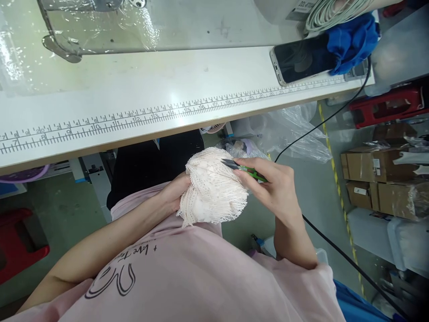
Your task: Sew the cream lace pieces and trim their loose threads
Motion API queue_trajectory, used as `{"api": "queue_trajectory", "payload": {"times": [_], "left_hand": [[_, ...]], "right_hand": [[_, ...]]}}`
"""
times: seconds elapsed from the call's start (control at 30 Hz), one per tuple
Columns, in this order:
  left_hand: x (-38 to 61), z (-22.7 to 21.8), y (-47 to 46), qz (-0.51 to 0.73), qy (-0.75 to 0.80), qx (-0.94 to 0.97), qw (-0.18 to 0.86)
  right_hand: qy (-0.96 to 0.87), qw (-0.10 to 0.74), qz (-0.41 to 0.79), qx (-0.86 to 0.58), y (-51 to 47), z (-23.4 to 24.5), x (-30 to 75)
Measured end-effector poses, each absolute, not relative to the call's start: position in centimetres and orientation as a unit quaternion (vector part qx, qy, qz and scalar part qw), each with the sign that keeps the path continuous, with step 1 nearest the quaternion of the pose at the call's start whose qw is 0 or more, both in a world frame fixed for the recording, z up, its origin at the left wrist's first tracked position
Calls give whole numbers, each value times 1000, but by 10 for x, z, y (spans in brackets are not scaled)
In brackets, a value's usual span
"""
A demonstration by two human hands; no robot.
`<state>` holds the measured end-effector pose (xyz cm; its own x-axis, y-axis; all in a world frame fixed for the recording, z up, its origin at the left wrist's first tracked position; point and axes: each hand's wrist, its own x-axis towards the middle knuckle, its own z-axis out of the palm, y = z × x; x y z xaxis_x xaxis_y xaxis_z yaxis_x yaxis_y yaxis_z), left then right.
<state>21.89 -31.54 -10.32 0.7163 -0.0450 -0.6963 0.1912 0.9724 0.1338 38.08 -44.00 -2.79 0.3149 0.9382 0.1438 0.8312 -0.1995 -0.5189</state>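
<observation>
A bunched piece of cream lace fabric point(214, 190) is held in front of my body, below the table edge. My left hand point(179, 190) grips it from the left, its fingers mostly hidden under the lace. Between the thumb and fingers of my right hand point(273, 181) is a pair of thread snips point(251, 171) with green handles and dark blades. The blade tips point left and lie against the upper right of the lace. Whether they have a thread between them is too small to tell.
A white table point(167, 76) with a printed ruler edge runs above my lap. On its right lie a phone point(301, 58), a blue cloth point(353, 42) and coiled cord point(330, 15). A black cable point(335, 241) crosses at right, near cardboard boxes point(385, 165). Red stools point(23, 243) stand on both sides.
</observation>
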Motion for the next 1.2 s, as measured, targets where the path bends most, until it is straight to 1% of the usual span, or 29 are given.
{"api": "queue_trajectory", "payload": {"times": [0.27,0.33,0.4,0.5,0.63,0.73,0.97,1.2], "left_hand": [[217,-103,-314,-36,405,111,907],[217,-104,-312,-35,410,110,905],[218,-103,-310,-34,419,106,901],[220,-99,-307,-41,425,97,899],[221,-99,-307,-31,419,84,904],[219,-104,-309,-8,422,96,902],[218,-106,-310,-13,397,105,912],[220,-101,-309,-31,393,121,911]], "right_hand": [[-526,254,53,-810,-439,-33,387],[-534,256,38,-805,-442,-28,387],[-577,249,52,-776,-446,-23,386],[-669,214,79,-708,-449,-15,381],[-736,142,21,-662,-446,-13,375],[-755,114,0,-646,-443,-13,373],[-767,95,1,-634,-438,-12,371],[-761,107,-10,-639,-438,-14,372]]}}
